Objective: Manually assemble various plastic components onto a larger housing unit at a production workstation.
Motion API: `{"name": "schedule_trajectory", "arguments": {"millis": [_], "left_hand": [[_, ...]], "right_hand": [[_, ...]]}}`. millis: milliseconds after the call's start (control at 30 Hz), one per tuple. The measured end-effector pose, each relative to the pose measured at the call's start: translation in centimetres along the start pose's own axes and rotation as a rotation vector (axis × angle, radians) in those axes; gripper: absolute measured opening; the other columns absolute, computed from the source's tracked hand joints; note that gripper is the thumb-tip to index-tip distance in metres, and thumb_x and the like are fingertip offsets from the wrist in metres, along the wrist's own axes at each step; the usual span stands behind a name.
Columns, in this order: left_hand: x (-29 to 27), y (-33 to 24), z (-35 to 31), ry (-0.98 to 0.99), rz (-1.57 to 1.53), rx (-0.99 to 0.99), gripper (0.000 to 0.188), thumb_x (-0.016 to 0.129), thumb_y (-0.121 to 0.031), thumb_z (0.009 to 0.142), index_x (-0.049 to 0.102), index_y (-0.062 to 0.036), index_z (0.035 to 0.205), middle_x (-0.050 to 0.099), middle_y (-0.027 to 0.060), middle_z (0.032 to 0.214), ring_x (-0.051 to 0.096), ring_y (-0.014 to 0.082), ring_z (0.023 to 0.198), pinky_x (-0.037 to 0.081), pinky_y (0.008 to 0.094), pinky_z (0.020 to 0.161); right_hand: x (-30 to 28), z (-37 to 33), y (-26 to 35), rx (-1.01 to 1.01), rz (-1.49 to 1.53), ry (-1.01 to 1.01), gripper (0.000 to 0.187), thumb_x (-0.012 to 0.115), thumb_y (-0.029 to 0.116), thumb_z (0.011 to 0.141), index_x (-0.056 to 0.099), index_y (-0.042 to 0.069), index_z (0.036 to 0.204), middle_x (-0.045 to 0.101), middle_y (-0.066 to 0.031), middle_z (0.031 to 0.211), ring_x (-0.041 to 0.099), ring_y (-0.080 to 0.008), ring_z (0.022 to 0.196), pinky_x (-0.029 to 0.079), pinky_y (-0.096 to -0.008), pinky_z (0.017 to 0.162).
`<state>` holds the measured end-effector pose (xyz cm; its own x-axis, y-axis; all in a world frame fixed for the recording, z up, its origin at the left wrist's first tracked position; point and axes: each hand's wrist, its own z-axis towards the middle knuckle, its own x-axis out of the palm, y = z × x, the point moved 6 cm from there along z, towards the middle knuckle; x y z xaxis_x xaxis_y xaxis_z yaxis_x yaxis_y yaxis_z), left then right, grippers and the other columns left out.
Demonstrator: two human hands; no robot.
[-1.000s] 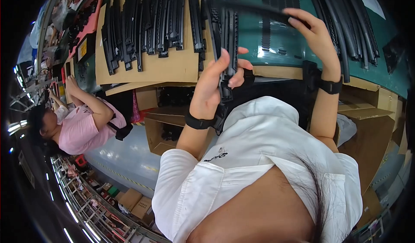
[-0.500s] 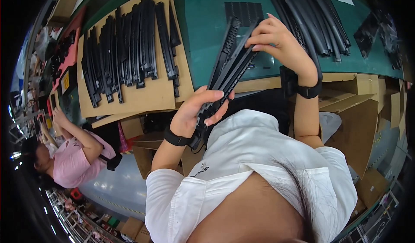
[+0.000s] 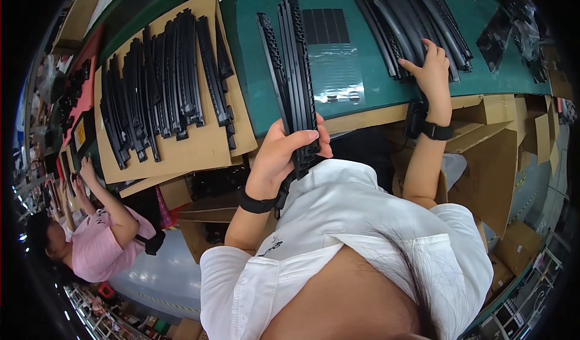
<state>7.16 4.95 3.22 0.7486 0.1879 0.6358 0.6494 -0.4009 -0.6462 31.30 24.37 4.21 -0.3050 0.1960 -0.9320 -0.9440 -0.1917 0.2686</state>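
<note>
My left hand (image 3: 279,158) is closed round the lower ends of several long black plastic strips (image 3: 296,68), held upright in a bundle. One strip leans a little apart on the bundle's left, and notched edges show along the strips. My right hand (image 3: 430,74) is at the near ends of a pile of similar black strips (image 3: 408,22) on the right of the green table. Its thumb and fingers are spread over the pile, and whether they touch a strip is hard to tell.
Several more black strips lie on a cardboard sheet (image 3: 208,152) at the left. On the green table (image 3: 254,98) are a dark grid sheet (image 3: 326,25) and a clear sheet (image 3: 335,77). Open cardboard boxes (image 3: 483,177) stand below the right edge. A person in pink (image 3: 109,237) works at the left.
My right hand has left the bundle and moved right to the pile, its fingers opening out. The strips in my left hand now stand closer together and more upright.
</note>
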Motion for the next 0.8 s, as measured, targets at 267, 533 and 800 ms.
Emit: {"name": "schedule_trajectory", "arguments": {"millis": [267, 533, 800], "left_hand": [[0.7, 0.8, 1.7, -0.004, -0.065, -0.042, 0.029, 0.055, -0.001, 0.074, 0.053, 0.0033, 0.104, 0.061, 0.0125, 0.079, 0.06, 0.0203, 0.068, 0.052, 0.033, 0.065], [0.7, 0.4, 3.2, -0.062, -0.066, 0.009, 0.023, 0.057, -0.004, 0.077, 0.054, 0.0023, 0.099, 0.061, 0.012, 0.078, 0.061, 0.0188, 0.066, 0.049, 0.0292, 0.058], [2.1, 0.4, 4.6, -0.057, -0.048, 0.042, 0.021, 0.059, -0.018, 0.088, 0.055, 0.0011, 0.097, 0.064, 0.0122, 0.078, 0.064, 0.0189, 0.068, 0.048, 0.0251, 0.055]], "right_hand": [[1.5, 0.8, 1.0, -0.013, 0.147, -0.051, 0.048, 0.067, 0.028, 0.081, 0.053, 0.0, 0.117, 0.06, -0.0183, 0.095, 0.058, -0.0344, 0.085, 0.046, -0.0399, 0.083], [2.7, 0.2, 5.5, 0.246, 1.155, 0.467, 0.031, 0.057, 0.02, 0.089, 0.057, -0.003, 0.109, 0.064, -0.0141, 0.091, 0.062, -0.0202, 0.084, 0.047, -0.0312, 0.079], [3.7, -1.7, 12.8, 0.209, 1.847, 0.653, 0.023, 0.054, 0.015, 0.09, 0.058, -0.004, 0.103, 0.065, -0.0116, 0.095, 0.062, -0.0174, 0.088, 0.048, -0.0291, 0.08]]}}
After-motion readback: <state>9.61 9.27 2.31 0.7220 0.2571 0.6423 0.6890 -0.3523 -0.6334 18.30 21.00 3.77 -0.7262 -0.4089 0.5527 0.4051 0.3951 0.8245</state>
